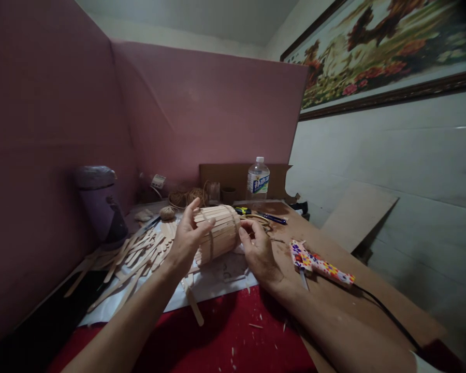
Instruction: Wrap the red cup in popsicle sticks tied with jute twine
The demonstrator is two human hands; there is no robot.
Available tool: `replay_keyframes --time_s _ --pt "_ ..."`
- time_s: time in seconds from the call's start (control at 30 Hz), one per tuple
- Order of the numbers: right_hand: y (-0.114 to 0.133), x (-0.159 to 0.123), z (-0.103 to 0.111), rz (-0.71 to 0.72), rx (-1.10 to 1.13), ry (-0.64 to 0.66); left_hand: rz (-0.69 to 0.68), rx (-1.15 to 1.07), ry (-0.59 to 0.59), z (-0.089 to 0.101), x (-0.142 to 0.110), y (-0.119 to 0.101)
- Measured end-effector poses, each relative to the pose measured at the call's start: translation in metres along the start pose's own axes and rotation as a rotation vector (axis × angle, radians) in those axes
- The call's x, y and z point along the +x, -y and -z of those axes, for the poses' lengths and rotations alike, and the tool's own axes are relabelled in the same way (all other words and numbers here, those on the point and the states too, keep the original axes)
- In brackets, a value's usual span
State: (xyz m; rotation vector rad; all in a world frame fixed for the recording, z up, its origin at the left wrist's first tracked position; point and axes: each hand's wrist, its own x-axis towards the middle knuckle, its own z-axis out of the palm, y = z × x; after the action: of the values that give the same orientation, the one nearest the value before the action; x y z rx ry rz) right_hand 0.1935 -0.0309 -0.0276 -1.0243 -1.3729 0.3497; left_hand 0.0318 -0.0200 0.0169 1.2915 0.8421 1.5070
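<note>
While the left hand [186, 235] clasps the barrel [222, 228] with its thumb on top, it should bear the weight and press only softly, because the thin sticks may come loose from each other. The barrel lies on its side between both hands, above the white sheet [178, 303], and two bands of twine [212, 243] go around it. At its right end, the fingertips of the right hand [260, 254] come together; what they pinch, I cannot tell. For good work here, these fingers should move in small steps and keep the near band flat and even, while the left hand holds the round shape. On the surface, from the left, stand a purple cup [101, 207], then loose sticks [140, 254] in a messy heap, twine balls [196, 197] and a bottle [258, 178]. Red cloth [213, 347] with small chips lies nearest to the person, and to the right a flowered glue gun [322, 267] rests on the brown top [345, 254]. Around, pink panels [213, 103] rise at left and behind, and at right a framed picture [384, 57] hangs on the pale wall [353, 150].
</note>
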Motion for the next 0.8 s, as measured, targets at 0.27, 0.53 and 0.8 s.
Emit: replay_keyframes --time_s 0.27,0.53,0.8 --pt "0.0038 -0.0022 0.0001 0.113 -0.069 -0.038 -0.058 0.115 0.007 0.0012 -0.0003 0.0035" --pt "0.0091 -0.0011 0.0026 0.289 -0.107 -0.004 -0.052 0.13 -0.038 -0.0005 0.0007 0.0026" --pt "0.0071 0.0013 0.0039 0.351 -0.167 -0.015 -0.065 0.162 0.01 -0.0013 0.0006 0.0048"
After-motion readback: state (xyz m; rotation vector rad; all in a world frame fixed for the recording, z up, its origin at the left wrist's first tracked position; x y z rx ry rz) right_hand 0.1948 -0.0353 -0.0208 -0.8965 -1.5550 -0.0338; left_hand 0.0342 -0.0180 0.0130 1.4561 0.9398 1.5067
